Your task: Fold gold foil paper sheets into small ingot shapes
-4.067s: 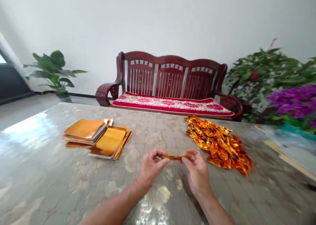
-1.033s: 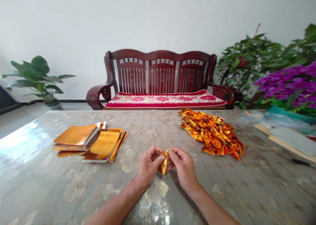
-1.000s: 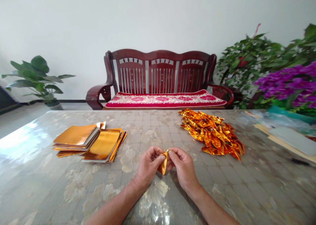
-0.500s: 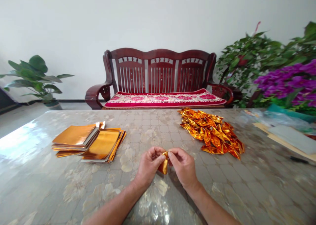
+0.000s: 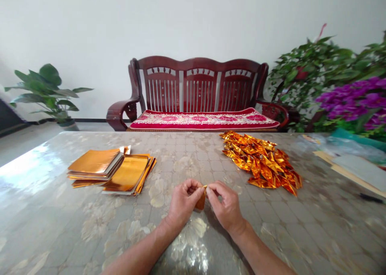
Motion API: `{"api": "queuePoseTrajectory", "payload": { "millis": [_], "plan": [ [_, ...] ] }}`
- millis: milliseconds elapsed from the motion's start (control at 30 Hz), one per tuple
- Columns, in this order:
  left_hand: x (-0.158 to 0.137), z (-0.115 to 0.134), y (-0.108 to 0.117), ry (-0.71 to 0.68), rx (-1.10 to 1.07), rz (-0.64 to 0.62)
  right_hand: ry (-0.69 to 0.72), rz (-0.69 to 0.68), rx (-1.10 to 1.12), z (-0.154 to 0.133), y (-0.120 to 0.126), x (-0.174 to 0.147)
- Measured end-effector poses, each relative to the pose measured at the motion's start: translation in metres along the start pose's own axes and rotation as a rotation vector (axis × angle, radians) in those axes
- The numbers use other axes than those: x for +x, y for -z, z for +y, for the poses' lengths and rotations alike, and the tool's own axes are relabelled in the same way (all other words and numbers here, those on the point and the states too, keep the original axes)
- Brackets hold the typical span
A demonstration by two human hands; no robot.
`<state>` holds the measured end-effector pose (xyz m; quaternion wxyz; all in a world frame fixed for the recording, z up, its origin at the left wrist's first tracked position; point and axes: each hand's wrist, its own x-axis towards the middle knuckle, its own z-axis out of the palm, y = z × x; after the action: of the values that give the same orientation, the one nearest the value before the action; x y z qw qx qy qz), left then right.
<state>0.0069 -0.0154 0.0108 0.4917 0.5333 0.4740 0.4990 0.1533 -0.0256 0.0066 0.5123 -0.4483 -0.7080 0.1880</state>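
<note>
Between my hands is a small piece of gold foil paper (image 5: 200, 203), partly folded, with its lower part hanging below the fingers. My left hand (image 5: 185, 199) pinches it from the left between thumb and fingers. At its upper right corner, the thumb and forefinger of my right hand (image 5: 224, 204) are closed on the edge. My fingers hide much of the paper. To the right lies a heap of folded gold foil ingots (image 5: 262, 160), pointed at their ends. Two stacks of flat gold foil sheets (image 5: 95, 161) rest on the left, partly overlapping.
The table (image 5: 181, 166) has a glossy floral cover. At its right side are clear plastic wrapping (image 5: 343, 144), pale card sheets (image 5: 360, 170) and a black pen-like object (image 5: 370, 198). Beyond stand a dark wooden bench (image 5: 197, 86), purple flowers (image 5: 358, 98) and a potted plant (image 5: 50, 92).
The gold paper has turned between my fingers, so its bright folded face shows less. My right fingers have shifted slightly at its top corner. The whole view has drifted a little.
</note>
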Motion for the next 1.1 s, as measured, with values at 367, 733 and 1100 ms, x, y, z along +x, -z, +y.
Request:
{"api": "queuePoseTrajectory", "payload": {
  "millis": [367, 733, 1100],
  "plan": [
    [0.002, 0.0, 0.003, 0.06, -0.083, -0.099, -0.148, 0.072, 0.058, 0.005, 0.003, 0.004],
    [0.006, -0.013, 0.009, 0.045, 0.023, -0.026, -0.308, 0.168, 0.157, 0.013, 0.006, 0.003],
    [0.004, 0.001, 0.011, -0.212, 0.558, -0.053, -0.11, 0.01, -0.015, 0.013, -0.001, 0.004]
  ]
}}
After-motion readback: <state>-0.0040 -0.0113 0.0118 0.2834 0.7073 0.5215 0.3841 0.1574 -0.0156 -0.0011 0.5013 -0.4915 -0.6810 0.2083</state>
